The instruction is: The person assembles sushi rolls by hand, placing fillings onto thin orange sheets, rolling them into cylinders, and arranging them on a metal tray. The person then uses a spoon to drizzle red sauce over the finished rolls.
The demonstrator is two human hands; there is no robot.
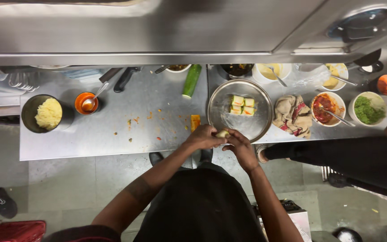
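Note:
My left hand [204,137] and my right hand [239,145] meet at the near edge of a steel counter [113,134]. Together they pinch a small pale yellow piece of food [222,133] between the fingertips. Just beyond them sits a round steel plate [222,117] holding several small yellow-green filled pieces [242,105]. A small orange slice [195,122] lies on the counter left of the plate.
A dark bowl of yellow shreds [48,113] and a small orange sauce cup with a spoon [86,102] stand left. A cucumber [191,80], knives [124,78], a crumpled cloth [293,115] and bowls of red sauce [327,108] and green chutney [367,109] lie beyond. Another person's arm [337,154] crosses at right.

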